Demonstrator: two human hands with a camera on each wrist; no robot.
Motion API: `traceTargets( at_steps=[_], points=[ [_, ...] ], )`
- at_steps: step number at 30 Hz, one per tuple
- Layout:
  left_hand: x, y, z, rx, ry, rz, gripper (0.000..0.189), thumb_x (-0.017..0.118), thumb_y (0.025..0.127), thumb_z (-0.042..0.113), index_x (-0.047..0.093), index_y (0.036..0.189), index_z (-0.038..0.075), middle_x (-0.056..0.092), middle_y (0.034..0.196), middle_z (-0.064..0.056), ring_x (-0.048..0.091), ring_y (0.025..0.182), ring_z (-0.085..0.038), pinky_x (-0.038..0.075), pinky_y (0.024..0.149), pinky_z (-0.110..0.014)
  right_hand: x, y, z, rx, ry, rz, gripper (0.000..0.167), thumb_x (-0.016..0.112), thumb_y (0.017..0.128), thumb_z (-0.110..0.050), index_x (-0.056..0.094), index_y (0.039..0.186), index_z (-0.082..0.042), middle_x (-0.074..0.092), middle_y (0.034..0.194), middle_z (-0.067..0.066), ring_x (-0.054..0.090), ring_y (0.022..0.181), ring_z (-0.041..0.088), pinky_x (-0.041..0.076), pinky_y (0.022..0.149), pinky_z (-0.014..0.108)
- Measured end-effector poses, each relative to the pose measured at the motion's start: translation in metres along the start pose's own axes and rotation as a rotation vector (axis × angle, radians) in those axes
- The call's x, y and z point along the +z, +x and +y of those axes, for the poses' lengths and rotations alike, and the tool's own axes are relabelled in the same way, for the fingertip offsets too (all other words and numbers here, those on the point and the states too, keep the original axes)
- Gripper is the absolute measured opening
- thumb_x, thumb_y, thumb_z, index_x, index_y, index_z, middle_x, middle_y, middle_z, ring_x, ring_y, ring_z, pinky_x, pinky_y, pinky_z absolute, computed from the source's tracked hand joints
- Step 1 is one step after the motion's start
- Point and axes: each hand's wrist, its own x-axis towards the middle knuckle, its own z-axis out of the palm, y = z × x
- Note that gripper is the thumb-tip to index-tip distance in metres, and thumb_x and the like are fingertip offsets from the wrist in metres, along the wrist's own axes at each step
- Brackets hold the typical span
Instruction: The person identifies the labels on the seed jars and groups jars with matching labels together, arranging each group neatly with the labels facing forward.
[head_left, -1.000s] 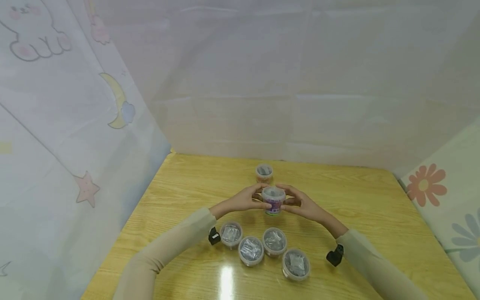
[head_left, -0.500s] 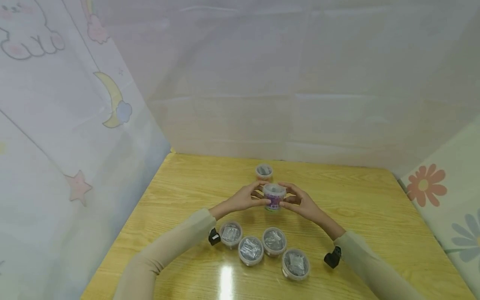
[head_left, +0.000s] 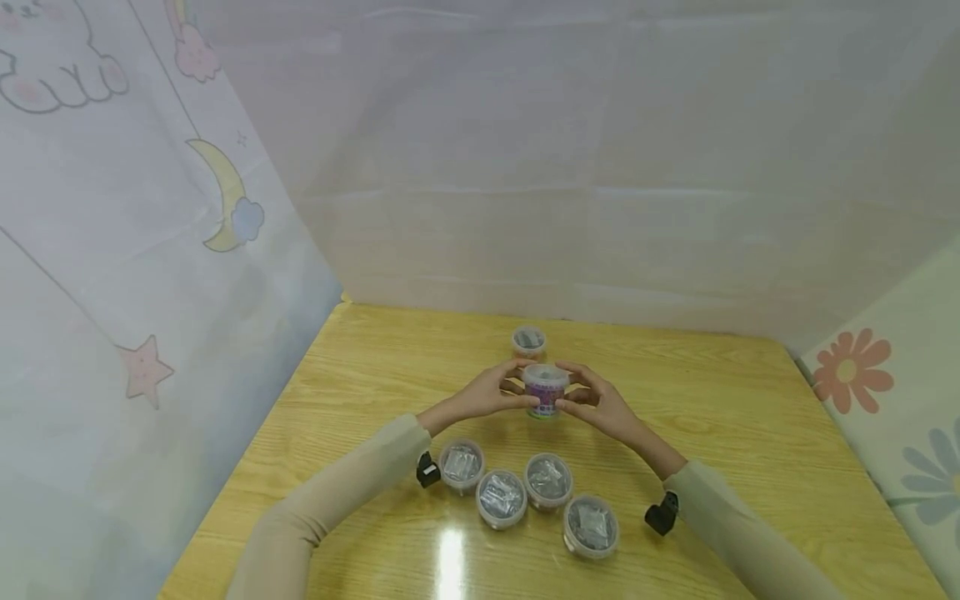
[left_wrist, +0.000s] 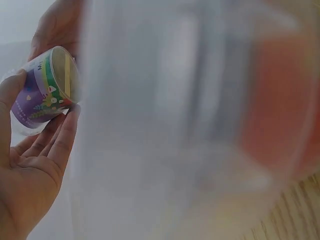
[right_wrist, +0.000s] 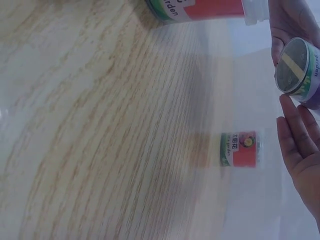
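Note:
Both hands hold one small clear plastic tub (head_left: 545, 390) with a purple label, raised over the table. My left hand (head_left: 483, 396) grips its left side, thumb in front and fingers behind. On the opposite side my right hand (head_left: 609, 410) grips it the same way. In the left wrist view the tub (left_wrist: 40, 92) shows purple and green print with little plants. Its underside faces the right wrist camera, where the tub (right_wrist: 295, 65) has a dark see-through base crossed by a pale strip.
Several lidded tubs with silvery packets stand nearer me, including a leftmost tub (head_left: 461, 465) and a rightmost tub (head_left: 591, 527). Behind the hands stands another tub (head_left: 528, 340), red-labelled in the right wrist view. A blurred near tub (left_wrist: 175, 120) fills much of the left wrist view.
The held tub has shifted slightly up in the head view and a touch to the left, both hands moving with it. The standing tubs stay where they were.

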Motion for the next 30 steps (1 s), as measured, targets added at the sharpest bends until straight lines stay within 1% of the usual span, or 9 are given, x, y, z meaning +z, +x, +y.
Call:
traceTargets(
  at_steps=[5, 9, 15, 18, 21, 23, 28, 30],
  points=[
    [-0.004, 0.0, 0.001, -0.018, -0.04, -0.018, 0.062, 0.066, 0.087, 0.025, 0.035, 0.141, 0.022, 0.053, 0.124, -0.006, 0.061, 0.102, -0.02, 0.054, 0.081, -0.029, -0.002, 0.002, 0.001, -0.002, 0.05, -0.009, 0.06, 0.059, 0.09, -0.004, 0.031, 0.143, -0.007, 0.049, 0.119, 0.016, 0.064, 0.095, 0.019, 0.055, 0.08, 0.03],
    [-0.006, -0.001, 0.001, -0.02, -0.061, -0.03, 0.063, 0.065, 0.088, 0.024, 0.034, 0.143, 0.02, 0.052, 0.126, -0.008, 0.061, 0.104, -0.022, 0.054, 0.081, -0.031, -0.003, 0.004, 0.002, -0.02, 0.078, -0.03, 0.059, 0.056, 0.091, -0.001, 0.029, 0.143, -0.001, 0.047, 0.121, 0.021, 0.063, 0.096, 0.019, 0.055, 0.08, 0.031],
    [-0.006, -0.002, -0.001, -0.01, -0.099, -0.041, 0.065, 0.064, 0.088, 0.026, 0.032, 0.144, 0.014, 0.051, 0.128, -0.008, 0.061, 0.104, -0.021, 0.054, 0.083, -0.032, -0.001, 0.003, 0.0, -0.003, 0.1, -0.029, 0.057, 0.056, 0.091, -0.002, 0.031, 0.143, -0.003, 0.047, 0.122, 0.025, 0.064, 0.096, 0.019, 0.055, 0.08, 0.035],
    [-0.006, -0.003, -0.003, -0.002, -0.104, -0.038, 0.066, 0.065, 0.088, 0.027, 0.032, 0.144, 0.015, 0.051, 0.129, -0.008, 0.061, 0.103, -0.021, 0.054, 0.083, -0.032, 0.0, 0.002, -0.001, 0.009, 0.111, -0.019, 0.057, 0.057, 0.091, -0.002, 0.032, 0.143, -0.004, 0.047, 0.122, 0.026, 0.064, 0.096, 0.019, 0.055, 0.08, 0.04],
    [-0.007, -0.003, -0.005, 0.003, -0.106, -0.035, 0.064, 0.063, 0.089, 0.031, 0.033, 0.143, 0.018, 0.05, 0.13, -0.008, 0.061, 0.103, -0.02, 0.053, 0.084, -0.033, 0.001, 0.003, -0.002, 0.011, 0.116, -0.009, 0.057, 0.057, 0.091, -0.003, 0.033, 0.142, -0.004, 0.047, 0.122, 0.025, 0.063, 0.096, 0.019, 0.054, 0.08, 0.041],
    [-0.008, -0.004, -0.006, 0.007, -0.129, -0.037, 0.061, 0.06, 0.09, 0.034, 0.033, 0.143, 0.02, 0.05, 0.13, -0.009, 0.061, 0.103, -0.021, 0.053, 0.085, -0.036, 0.001, 0.004, -0.002, 0.012, 0.117, -0.001, 0.057, 0.058, 0.091, -0.003, 0.033, 0.142, -0.004, 0.048, 0.122, 0.025, 0.063, 0.095, 0.019, 0.055, 0.08, 0.039],
    [-0.011, -0.004, -0.006, 0.013, -0.222, -0.052, 0.058, 0.055, 0.093, 0.036, 0.032, 0.144, 0.018, 0.047, 0.132, -0.013, 0.06, 0.105, -0.023, 0.052, 0.089, -0.042, 0.003, 0.006, -0.001, 0.029, 0.103, 0.006, 0.057, 0.059, 0.09, -0.005, 0.035, 0.142, -0.005, 0.049, 0.122, 0.024, 0.064, 0.095, 0.019, 0.056, 0.079, 0.032],
    [-0.011, -0.005, -0.006, 0.013, -0.231, -0.05, 0.059, 0.055, 0.093, 0.035, 0.032, 0.144, 0.016, 0.046, 0.132, -0.014, 0.06, 0.105, -0.024, 0.051, 0.089, -0.042, 0.003, 0.007, -0.001, 0.035, 0.093, 0.0, 0.057, 0.059, 0.09, -0.005, 0.034, 0.142, -0.004, 0.048, 0.123, 0.024, 0.064, 0.096, 0.022, 0.055, 0.08, 0.035]
  ],
)
